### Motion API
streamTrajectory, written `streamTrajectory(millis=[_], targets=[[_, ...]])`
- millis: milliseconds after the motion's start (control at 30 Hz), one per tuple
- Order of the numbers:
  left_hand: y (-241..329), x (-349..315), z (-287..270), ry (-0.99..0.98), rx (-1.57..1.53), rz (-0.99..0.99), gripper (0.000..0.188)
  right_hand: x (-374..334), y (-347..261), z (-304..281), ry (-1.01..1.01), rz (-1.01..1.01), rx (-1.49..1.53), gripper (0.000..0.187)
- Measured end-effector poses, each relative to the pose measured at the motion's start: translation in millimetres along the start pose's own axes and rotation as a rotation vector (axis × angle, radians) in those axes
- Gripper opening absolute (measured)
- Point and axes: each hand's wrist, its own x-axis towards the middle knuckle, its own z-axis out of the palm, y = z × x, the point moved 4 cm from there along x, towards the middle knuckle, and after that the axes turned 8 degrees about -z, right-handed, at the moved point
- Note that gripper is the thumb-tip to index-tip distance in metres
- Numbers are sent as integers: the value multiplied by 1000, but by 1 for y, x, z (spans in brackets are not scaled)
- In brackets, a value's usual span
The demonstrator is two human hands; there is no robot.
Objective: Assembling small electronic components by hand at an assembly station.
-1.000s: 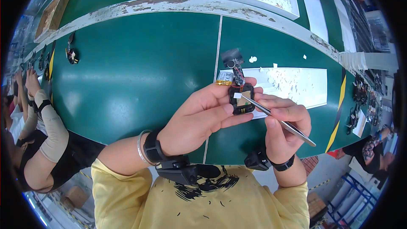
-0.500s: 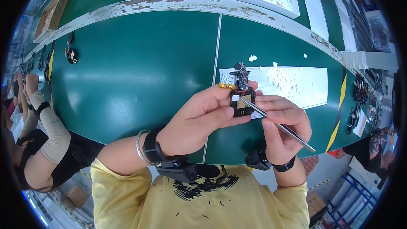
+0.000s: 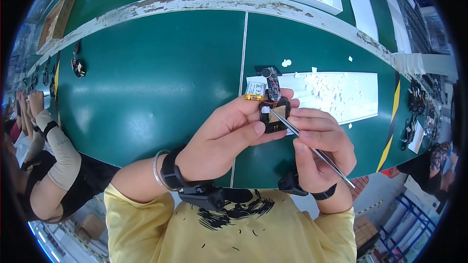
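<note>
My left hand grips a small black device housing by its edge, the thumb along its near left side. A silver battery with a gold-coloured end and a narrow circuit board with a round black part hang off the housing's far side on thin red wires. Inside the housing lie a tan pad and a small white piece. In my right hand are metal tweezers, pinched between thumb and fingers. Their tips reach into the housing beside the white piece; whether they touch it is unclear.
Beyond my hands lies a white sheet strewn with small white pieces. A white box of similar pieces stands past the worn ledge. Another device assembly rests far left. Co-workers' arms show at left; more assemblies lie right.
Both hands, with the housing and the tweezers, have shifted slightly left and away from me in the picture. The view itself has shifted a little. The tweezers remain at the white piece.
</note>
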Motion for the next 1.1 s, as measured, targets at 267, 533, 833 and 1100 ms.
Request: streamTrajectory(millis=[267, 533, 833, 1100], targets=[[4, 0, 0, 55, 5, -24, 42, 3, 1, 3, -31, 53, -17, 20], [7, 0, -1, 21, -66, -52, 43, 4, -3, 6, -169, -151, -191, 23], [6, 1, 1, -2, -53, -50, 44, 5, -4, 3, -99, -110, -151, 24], [3, 0, 1, 14, -71, -35, 32, 7, -2, 2, -107, -93, -106, 21]])
